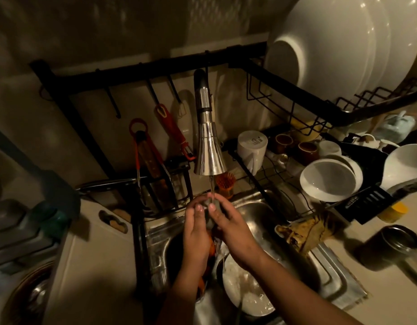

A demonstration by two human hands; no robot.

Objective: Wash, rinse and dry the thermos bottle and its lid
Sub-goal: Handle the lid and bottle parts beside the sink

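both hands (211, 221) holding small grey lid (211, 204), under running faucet (208, 146)

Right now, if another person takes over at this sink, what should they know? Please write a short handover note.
Left hand and right hand: both hold a small grey object, probably the lid, under the running faucet; fingers curl round it.
Thermos bottle: stands open on the counter, right of the sink, apart from both hands.
Done: the lid seems to be in rinsing; whether it was soaped cannot be told.
Left: finish the lid, wash and rinse the bottle, dry both. A cloth lies at the sink edge.
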